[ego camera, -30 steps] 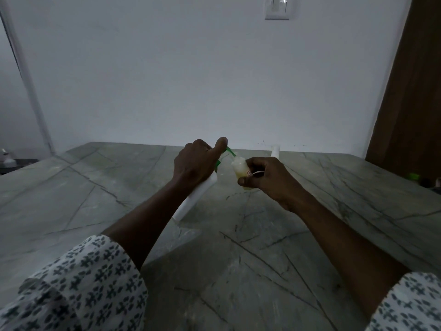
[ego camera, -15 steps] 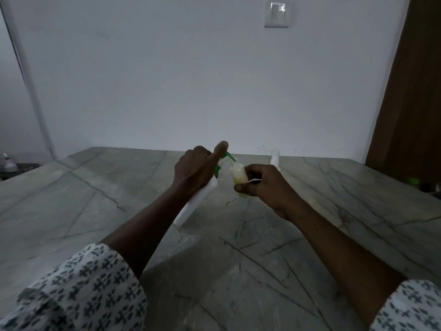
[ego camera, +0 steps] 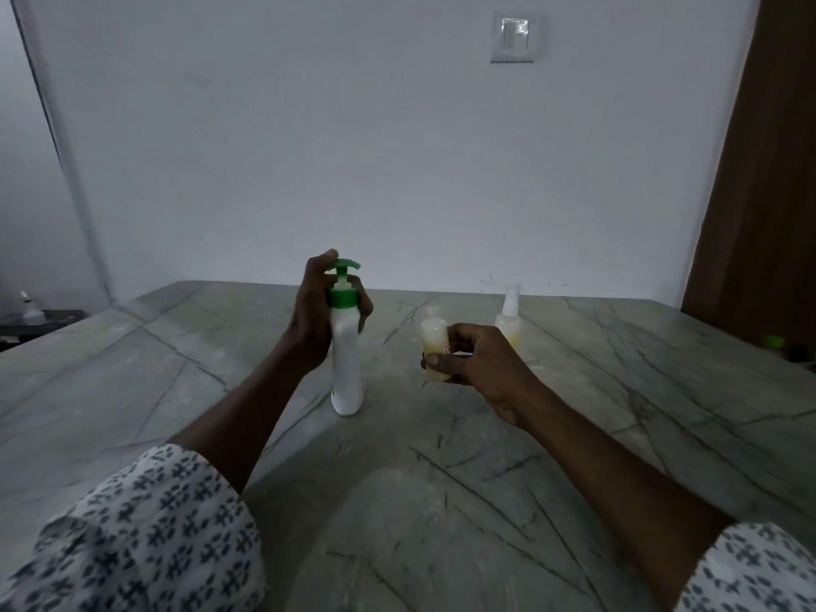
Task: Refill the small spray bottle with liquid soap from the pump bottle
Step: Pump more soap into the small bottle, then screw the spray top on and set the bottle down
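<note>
Both hands grip bottles. The left hand (ego camera: 314, 320) curls round the neck of the pump bottle (ego camera: 346, 368), standing upright on the tabletop (ego camera: 176, 390) toward its far edge. The right hand (ego camera: 481, 364) holds the small spray bottle (ego camera: 434, 338), uncapped, just beside it.

Worn on both arms: sleeves of pale, off-white cloth, printed all over with small dark blue-grey motifs — cross-like sprigs in loose rows. Left sleeve (ego camera: 132, 536) wide and rumpled at the cuff; right sleeve (ego camera: 750, 572) of the same print, seen only at its edge. Cuffs ending well short of the wrists — forearms, left hand (ego camera: 311, 315) and right hand (ego camera: 481, 364) bare.
</note>
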The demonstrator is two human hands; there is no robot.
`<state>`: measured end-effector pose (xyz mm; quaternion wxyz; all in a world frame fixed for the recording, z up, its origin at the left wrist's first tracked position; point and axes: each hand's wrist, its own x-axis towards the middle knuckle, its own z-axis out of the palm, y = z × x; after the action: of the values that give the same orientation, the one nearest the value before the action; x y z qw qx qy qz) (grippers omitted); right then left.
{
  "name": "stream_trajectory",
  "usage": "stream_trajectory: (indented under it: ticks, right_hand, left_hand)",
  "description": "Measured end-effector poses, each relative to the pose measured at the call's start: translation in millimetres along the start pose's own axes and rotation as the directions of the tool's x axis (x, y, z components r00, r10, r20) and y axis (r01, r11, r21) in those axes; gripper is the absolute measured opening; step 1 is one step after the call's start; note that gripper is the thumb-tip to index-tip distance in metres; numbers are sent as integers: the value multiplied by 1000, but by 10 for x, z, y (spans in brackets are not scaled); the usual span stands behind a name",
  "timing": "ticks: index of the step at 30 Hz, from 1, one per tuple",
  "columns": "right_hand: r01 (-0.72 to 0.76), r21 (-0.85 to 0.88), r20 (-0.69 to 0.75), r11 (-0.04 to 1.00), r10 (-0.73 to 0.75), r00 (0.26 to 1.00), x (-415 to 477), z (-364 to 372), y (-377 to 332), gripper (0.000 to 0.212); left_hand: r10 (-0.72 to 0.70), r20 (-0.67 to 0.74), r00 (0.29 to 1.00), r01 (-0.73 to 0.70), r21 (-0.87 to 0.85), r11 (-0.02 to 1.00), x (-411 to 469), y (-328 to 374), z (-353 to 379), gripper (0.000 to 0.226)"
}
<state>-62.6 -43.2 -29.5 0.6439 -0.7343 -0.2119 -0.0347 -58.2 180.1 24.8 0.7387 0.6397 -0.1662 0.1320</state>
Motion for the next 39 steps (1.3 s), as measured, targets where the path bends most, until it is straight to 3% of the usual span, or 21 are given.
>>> stream_trajectory:
  ticks: [7, 12, 14, 18, 20, 22, 24, 26, 28, 30, 32, 33, 36, 39]
  right_hand:
    - [-23, -5, -1, 1000, 23, 1000, -13, 62, 50, 30]
    - [-59, 57, -34, 997, 61, 998, -7, 51, 74, 27]
    - [-74, 64, -33, 995, 76, 997, -7, 42, 86, 29]
    - [-81, 94, -15, 992, 82, 996, -16, 37, 79, 28]
    - [-71, 78, -1, 994, 71, 997, -20, 24, 74, 26]
    - [-54, 45, 12, 997, 54, 998, -28, 1, 61, 27]
    - [-25, 1, 18, 1000, 25, 1000, -32, -29, 33, 28]
    - [8, -54, 23, 999, -7, 1000, -40, -50, -2, 28]
    - [25, -73, 22, 997, -24, 999, -56, -59, -24, 28]
    - [33, -66, 20, 997, -32, 999, -75, -59, -32, 32]
    - [19, -77, 9, 997, -19, 1000, -79, -47, -30, 49]
    - [0, -79, -8, 997, 0, 1000, -76, -42, -27, 58]
    - [-28, -112, -55, 993, 22, 998, -67, -15, 6, 67]
    - [-3, -203, -51, 979, -8, 999, -78, 37, 31, 76]
  left_hand:
    - [-24, 89, 996, 29, -54, 998, -6, -10, -33, 63]
    - [-51, 126, 991, 66, -117, 991, -30, -94, -97, 85]
    - [-31, 77, 997, 40, -111, 993, -21, -96, -124, 92]
    - [71, -183, 981, -73, -3, 997, -46, -22, -155, 89]
    - [203, -332, 921, -182, 92, 979, -100, 74, -128, 83]
    - [445, -460, 769, -348, 283, 894, -168, 221, -88, 72]
    - [697, -406, 591, -481, 516, 709, -290, 381, 14, 56]
    - [816, -201, 542, -586, 606, 538, -489, 453, 213, 41]
    - [779, 15, 627, -644, 572, 508, -688, 370, 441, 35]
    - [606, 156, 780, -557, 615, 558, -819, 187, 653, 28]
    - [350, 101, 931, -306, 738, 601, -833, -39, 802, 13]
    - [237, 15, 972, -157, 788, 595, -809, -135, 848, 20]
    - [19, -144, 989, 105, 801, 589, -736, -326, 857, 59]
    - [-27, -175, 984, 145, 708, 691, -659, -375, 780, 58]
